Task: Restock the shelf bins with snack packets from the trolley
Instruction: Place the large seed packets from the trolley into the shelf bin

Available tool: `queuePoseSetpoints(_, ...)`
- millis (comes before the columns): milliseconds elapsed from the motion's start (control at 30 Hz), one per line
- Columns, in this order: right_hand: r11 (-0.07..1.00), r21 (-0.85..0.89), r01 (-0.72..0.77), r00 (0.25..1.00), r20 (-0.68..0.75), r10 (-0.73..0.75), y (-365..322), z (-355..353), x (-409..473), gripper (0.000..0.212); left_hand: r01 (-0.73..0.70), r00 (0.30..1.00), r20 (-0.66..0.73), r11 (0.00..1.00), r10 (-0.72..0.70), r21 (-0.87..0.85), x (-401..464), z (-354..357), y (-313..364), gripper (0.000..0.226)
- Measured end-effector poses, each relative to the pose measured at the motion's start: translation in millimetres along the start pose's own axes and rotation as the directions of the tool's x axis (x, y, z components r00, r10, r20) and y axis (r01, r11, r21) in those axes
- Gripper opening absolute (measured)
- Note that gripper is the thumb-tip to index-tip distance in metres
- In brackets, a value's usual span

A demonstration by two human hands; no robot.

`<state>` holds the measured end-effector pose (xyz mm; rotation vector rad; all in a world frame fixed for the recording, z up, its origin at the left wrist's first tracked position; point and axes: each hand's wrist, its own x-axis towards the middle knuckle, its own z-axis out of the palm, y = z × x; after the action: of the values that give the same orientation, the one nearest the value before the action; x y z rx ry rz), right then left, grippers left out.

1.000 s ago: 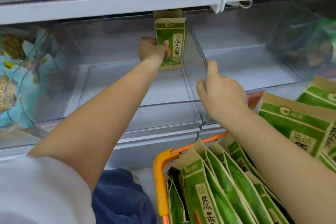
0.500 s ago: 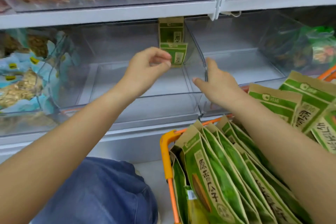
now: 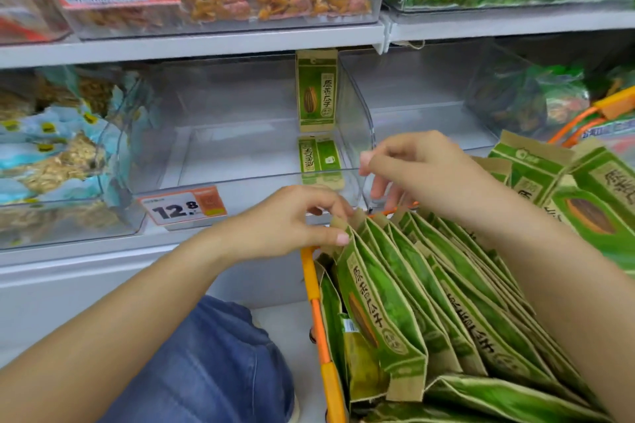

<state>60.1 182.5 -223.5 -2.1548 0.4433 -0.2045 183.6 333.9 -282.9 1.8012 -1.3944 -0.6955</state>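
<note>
A clear shelf bin (image 3: 223, 179) at centre holds one green snack packet (image 3: 316, 90) standing upright against its back right corner, mirrored on the bin floor. Below right, the orange-rimmed trolley (image 3: 318, 314) carries a tight row of the same green snack packets (image 3: 388, 306). My left hand (image 3: 288, 221) pinches the paper top of the front packet between thumb and fingers. My right hand (image 3: 419, 172) hovers just behind, its fingers hanging down onto the tops of the packets further back, gripping nothing that I can see.
A 12.8 price tag (image 3: 182, 207) hangs on the bin front. The left bin (image 3: 51, 154) is full of blue packets; a bare clear bin (image 3: 422, 106) sits on the right. More green packets (image 3: 563, 189) pile at right. My knee in jeans (image 3: 213, 364) is below.
Both hands have come down from the bin to the trolley. The left hand let go of the packet in the bin and now pinches the front packet's top.
</note>
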Motion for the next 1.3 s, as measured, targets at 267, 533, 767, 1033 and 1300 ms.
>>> queuePoseSetpoints(267,0.999,-0.002,-0.049,0.929,0.368,0.046,3,0,-11,0.044,0.016,0.927,-0.318,0.869,-0.198,-0.494,2,-16,22,0.02)
queuePoseSetpoints(533,0.934,0.336,-0.122,0.974,0.22,0.049,2,10,11,0.024,0.03,0.849,-0.352,0.702,-0.394,-0.712,-1,-15,22,0.048)
queuePoseSetpoints(767,0.966,-0.258,-0.009,0.954,-0.292,-0.069,11,12,58,0.041,-0.083,0.667,-0.422,0.501,-0.614,-0.861,16,-41,-10,0.013)
queuePoseSetpoints(1033,0.809,-0.552,-0.202,0.975,-0.193,0.111,57,37,92,0.058,0.234,0.653,-0.211,0.458,-0.728,-0.858,94,-83,-70,0.006)
queuePoseSetpoints(1300,0.787,-0.593,-0.171,0.977,-0.202,0.06,66,37,90,0.041,0.355,0.714,-0.503,0.871,-0.487,-0.34,118,-90,-73,0.027)
